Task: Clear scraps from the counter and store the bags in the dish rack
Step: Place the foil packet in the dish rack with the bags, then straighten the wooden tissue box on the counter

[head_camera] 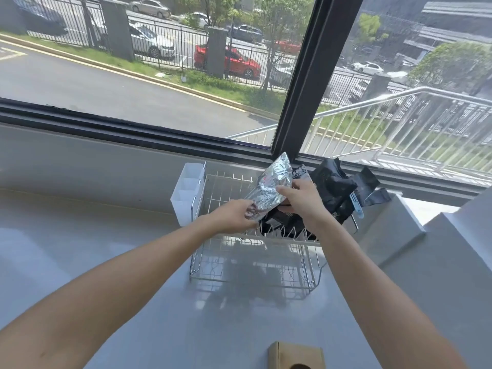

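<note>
A two-tier wire dish rack stands on the grey counter below the window. A crinkled silver foil bag is held tilted over its upper tier. My left hand pinches the bag's lower end. My right hand grips its right edge, and some fingers also touch a black bag beneath. Several black bags lie stacked in the right part of the upper tier, partly hidden by my right hand.
A white plastic cutlery holder hangs on the rack's left side. A small brown cardboard box sits at the counter's near edge. The counter steps up to a raised ledge right of the rack. The window frame runs close behind.
</note>
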